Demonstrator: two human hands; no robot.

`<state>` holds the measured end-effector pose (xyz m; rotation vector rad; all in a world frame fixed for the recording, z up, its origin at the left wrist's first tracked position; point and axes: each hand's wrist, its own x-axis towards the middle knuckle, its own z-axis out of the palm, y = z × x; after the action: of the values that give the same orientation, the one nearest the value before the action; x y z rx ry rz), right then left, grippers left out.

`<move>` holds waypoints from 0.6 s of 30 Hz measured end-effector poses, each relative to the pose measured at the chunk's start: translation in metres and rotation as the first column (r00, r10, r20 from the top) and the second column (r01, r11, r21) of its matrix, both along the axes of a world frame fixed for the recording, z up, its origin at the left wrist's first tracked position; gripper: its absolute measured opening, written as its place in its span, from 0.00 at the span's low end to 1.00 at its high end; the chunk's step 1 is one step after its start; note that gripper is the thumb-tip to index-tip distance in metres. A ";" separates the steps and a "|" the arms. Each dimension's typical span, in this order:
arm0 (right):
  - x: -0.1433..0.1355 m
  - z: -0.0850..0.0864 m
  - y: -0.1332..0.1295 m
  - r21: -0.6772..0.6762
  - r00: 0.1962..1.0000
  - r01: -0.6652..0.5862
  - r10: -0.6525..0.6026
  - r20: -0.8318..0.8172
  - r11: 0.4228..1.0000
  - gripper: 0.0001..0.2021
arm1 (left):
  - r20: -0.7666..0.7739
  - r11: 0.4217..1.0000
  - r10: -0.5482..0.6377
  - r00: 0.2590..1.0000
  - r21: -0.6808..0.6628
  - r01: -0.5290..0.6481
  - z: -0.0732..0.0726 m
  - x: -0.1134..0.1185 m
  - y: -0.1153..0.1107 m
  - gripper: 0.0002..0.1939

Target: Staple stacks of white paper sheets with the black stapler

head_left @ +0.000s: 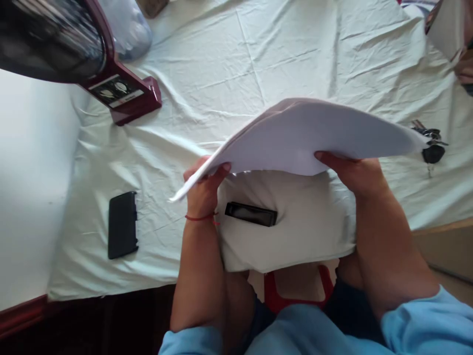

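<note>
A stack of white paper sheets [284, 135] is held up off the cloth, bowed upward in the middle. My left hand [205, 185] grips its near left edge, thumb on the near face and fingers behind. On the near right edge my right hand [354, 170] has its thumb on the near face too, with its other fingers hidden behind the paper. Between my forearms, a black oblong object [251, 214] lies on the cloth just below the stack; its exact kind is unclear.
A flat black rectangular case [123, 225] lies left on the pale tablecloth [295, 54]. At the upper left stands a maroon appliance [129, 98] beside a clear plastic bag [131, 29]. Keys [431, 143] lie at the right. A red stool [271, 291] shows below the table edge.
</note>
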<state>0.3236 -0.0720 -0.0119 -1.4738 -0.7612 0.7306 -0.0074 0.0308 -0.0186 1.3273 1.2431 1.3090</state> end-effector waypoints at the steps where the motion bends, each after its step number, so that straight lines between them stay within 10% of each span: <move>1: 0.001 0.000 -0.001 -0.019 1.000 0.014 -0.014 0.014 1.000 0.20 | 0.013 1.000 0.004 1.000 0.025 -0.004 0.000 -0.001 0.000 0.17; 8: 0.005 -0.004 -0.001 -0.045 0.997 -0.011 0.014 0.070 0.999 0.21 | -0.123 0.991 -0.134 0.983 -0.016 0.133 0.004 -0.007 0.000 0.11; 18: 0.005 0.000 0.006 0.016 0.994 -0.087 0.088 -0.064 0.996 0.20 | -0.019 0.995 -0.015 1.000 -0.104 0.013 -0.002 -0.001 0.001 0.24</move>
<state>0.3287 -0.0664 -0.0123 -1.4049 -0.7834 0.8348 -0.0084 0.0320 -0.0203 1.2762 1.2954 1.2073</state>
